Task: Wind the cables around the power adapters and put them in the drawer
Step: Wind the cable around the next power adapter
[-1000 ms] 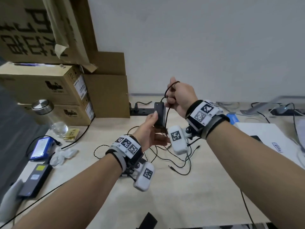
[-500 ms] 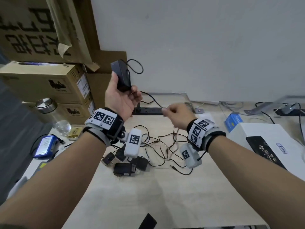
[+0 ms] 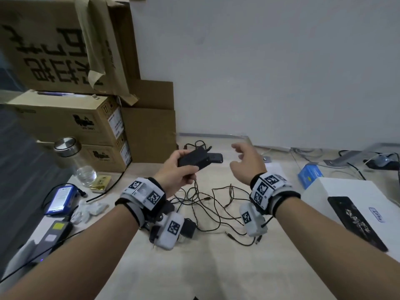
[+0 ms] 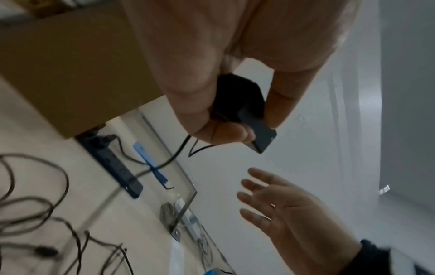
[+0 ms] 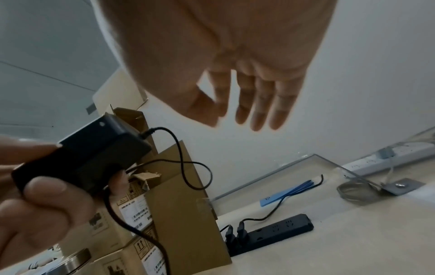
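My left hand grips a black power adapter above the desk, thumb on top and fingers curled under it. Its thin black cable loops off the adapter's end and hangs down to the tangle of cables on the desk. My right hand hovers to the right of the adapter, fingers spread and holding nothing. More black adapters lie on the desk under my left wrist. No drawer is in view.
Cardboard boxes are stacked at the back left, with a glass jar in front. A black power strip lies by the wall. A white box with a black phone sits at the right; a blue device at the left edge.
My left hand has come down from high at the left to the desk's middle with the adapter. My right hand has let go of the cable and opened.
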